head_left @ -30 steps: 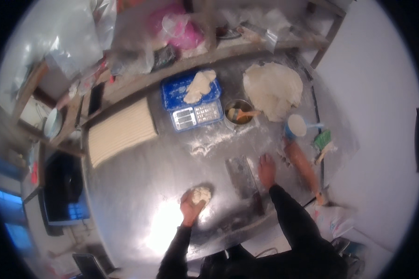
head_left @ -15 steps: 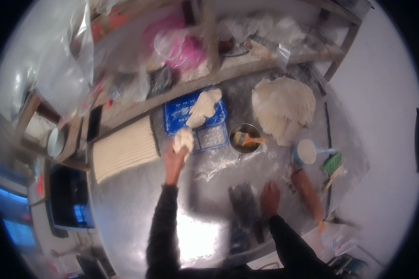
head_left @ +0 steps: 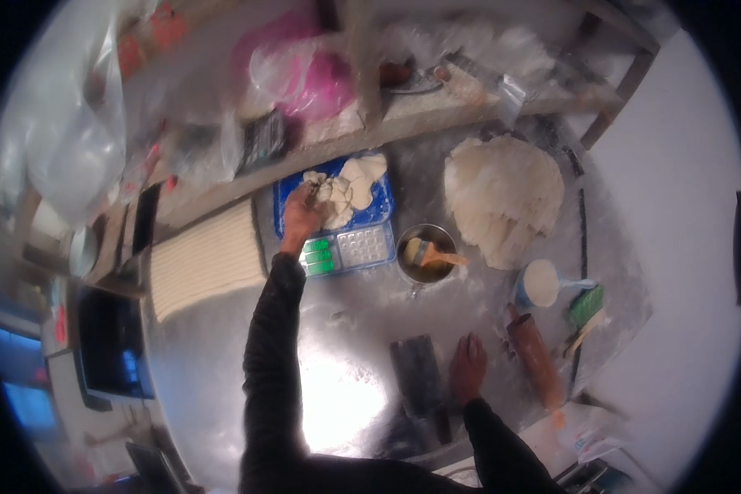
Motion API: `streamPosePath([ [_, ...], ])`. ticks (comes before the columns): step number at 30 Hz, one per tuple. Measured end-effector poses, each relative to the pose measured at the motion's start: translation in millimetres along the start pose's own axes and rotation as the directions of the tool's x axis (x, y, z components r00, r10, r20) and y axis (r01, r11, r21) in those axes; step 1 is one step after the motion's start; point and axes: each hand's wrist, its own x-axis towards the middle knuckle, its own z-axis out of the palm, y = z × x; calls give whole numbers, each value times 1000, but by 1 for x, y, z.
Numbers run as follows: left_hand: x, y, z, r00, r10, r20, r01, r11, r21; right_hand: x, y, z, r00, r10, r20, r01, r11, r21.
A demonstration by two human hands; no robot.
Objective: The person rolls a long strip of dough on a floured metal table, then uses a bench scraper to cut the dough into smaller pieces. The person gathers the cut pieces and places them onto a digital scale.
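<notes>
My left hand (head_left: 301, 216) is over the blue tray (head_left: 380, 216) of a kitchen scale, its fingers closed on pale dough (head_left: 334, 212); the fingertips are partly hidden. Another flat dough piece (head_left: 364, 177) lies at the tray's right side. Below the tray, the scale's display (head_left: 319, 257) glows green beside its keypad (head_left: 365, 247). My right hand (head_left: 469, 368) lies flat on the metal table with nothing in it. Just left of it is a cleaver-like tool (head_left: 417, 372) with a dark rectangular blade and a short handle.
Rolled, ridged dough strips (head_left: 206, 262) lie at the left. A metal pot (head_left: 426, 253) holds a wooden-handled brush (head_left: 440, 257). Right of it are a large dough mass (head_left: 504, 198), a flour scoop (head_left: 541, 283), a rolling pin (head_left: 535, 358) and a green brush (head_left: 585, 305). A cluttered shelf (head_left: 453, 115) runs behind.
My left hand has moved forward and lowered its dough onto the scale's tray. The green display now shows. My right hand stays on the table; the view has shifted slightly.
</notes>
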Motion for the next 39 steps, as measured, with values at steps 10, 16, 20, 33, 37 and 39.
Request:
streamPosePath([
  [10,-173,-82,-40,822,-449,-351,412,894,-179,9,-8,-3,1000,18,25,-18,1000,4],
  [16,-167,-32,-10,920,-362,-154,385,908,167,9,-1,3,999,35,-21,-36,998,-55],
  [20,-127,58,-6,953,110,-282,-28,960,279,8,4,7,998,28,-51,-31,998,-63],
  [33,91,110,207,815,39,578,-551,358,754,13,12,1,994,62,91,-64,998,17],
  [37,94,92,220,822,-111,559,-522,248,817,21,22,1,997,47,66,-52,997,62],
  [39,99,112,221,807,-117,578,-523,312,793,20,25,3,996,65,61,-69,995,69],
])
